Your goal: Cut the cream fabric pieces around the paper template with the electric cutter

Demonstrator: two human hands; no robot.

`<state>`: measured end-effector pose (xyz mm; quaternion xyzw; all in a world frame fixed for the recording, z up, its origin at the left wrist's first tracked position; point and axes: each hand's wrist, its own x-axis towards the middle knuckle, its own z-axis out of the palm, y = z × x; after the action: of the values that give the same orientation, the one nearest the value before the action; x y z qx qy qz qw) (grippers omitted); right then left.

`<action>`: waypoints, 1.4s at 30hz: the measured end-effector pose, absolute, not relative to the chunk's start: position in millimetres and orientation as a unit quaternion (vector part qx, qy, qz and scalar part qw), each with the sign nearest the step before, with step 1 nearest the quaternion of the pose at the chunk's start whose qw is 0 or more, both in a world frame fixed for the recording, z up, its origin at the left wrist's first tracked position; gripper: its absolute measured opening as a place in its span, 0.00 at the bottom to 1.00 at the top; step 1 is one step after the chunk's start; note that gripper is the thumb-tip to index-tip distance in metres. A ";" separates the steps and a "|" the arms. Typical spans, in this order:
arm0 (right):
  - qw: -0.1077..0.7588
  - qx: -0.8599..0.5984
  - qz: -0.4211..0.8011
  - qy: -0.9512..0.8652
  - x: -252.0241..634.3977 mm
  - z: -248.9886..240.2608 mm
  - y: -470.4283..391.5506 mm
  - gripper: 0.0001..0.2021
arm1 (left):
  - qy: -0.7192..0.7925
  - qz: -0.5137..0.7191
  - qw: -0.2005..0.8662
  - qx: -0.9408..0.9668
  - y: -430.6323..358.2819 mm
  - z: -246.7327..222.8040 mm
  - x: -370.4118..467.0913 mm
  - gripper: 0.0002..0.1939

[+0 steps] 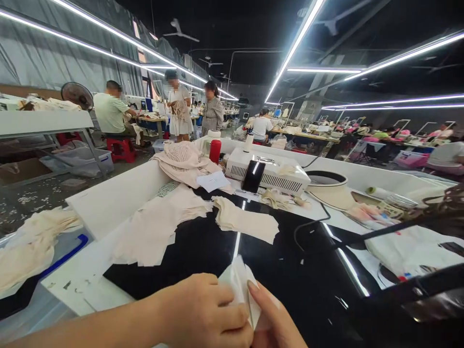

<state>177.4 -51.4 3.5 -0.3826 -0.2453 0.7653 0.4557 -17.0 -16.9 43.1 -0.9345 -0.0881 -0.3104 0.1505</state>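
Both hands meet at the bottom centre, over the near edge of a glossy black board. Between them is a folded piece of pale fabric, its tip pointing up. My left hand has its fingers curled against the fabric's left side. On the other side my right hand pinches it, with the thumb or a finger lying along the edge. Beyond them lies a stack of cream fabric pieces. To its left spreads a larger pile of pale fabric pieces.
Behind the board stand a white box-shaped machine, a dark phone, a red bottle and a bundle of beige cloth. A cable crosses the board's right part. A dark bar juts in at right. Other people sit or stand farther back.
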 end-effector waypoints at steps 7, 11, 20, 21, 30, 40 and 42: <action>0.479 -0.408 0.741 -0.232 180.0 16.8 -57.0 0.26 | -0.336 -0.336 -0.291 -0.830 -9.6 45.9 -31.8 0.15; 0.485 -0.410 0.733 -0.244 176.5 13.9 -59.8 0.27 | -0.407 -0.310 -0.513 -0.689 -0.2 38.2 -21.2 0.18; 0.497 -0.494 0.630 -0.334 215.2 -2.2 -64.4 0.24 | -0.379 -0.384 -0.521 -0.662 11.2 60.0 -21.2 0.18; 0.495 -0.503 0.616 -0.349 221.2 -4.0 -64.4 0.25 | -0.381 -0.385 -0.495 -0.679 11.4 67.5 -24.5 0.17; 0.543 -0.491 0.487 -0.476 210.1 23.2 -58.9 0.35 | -0.332 -0.348 -0.380 -0.790 0.3 97.9 -19.6 0.10; 0.338 -0.462 0.449 -0.686 213.0 20.7 -44.2 0.12 | -0.353 -0.380 -0.345 -0.782 6.3 104.7 -23.7 0.13; 0.342 -0.485 0.439 -0.675 218.5 18.3 -45.3 0.20 | -0.361 -0.378 -0.361 -0.772 7.2 104.2 -24.1 0.14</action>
<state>218.5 -45.3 18.3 -0.4852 -0.6748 0.4387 0.3417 -24.1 7.2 104.2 -0.7723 -0.3611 -0.3781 -0.3609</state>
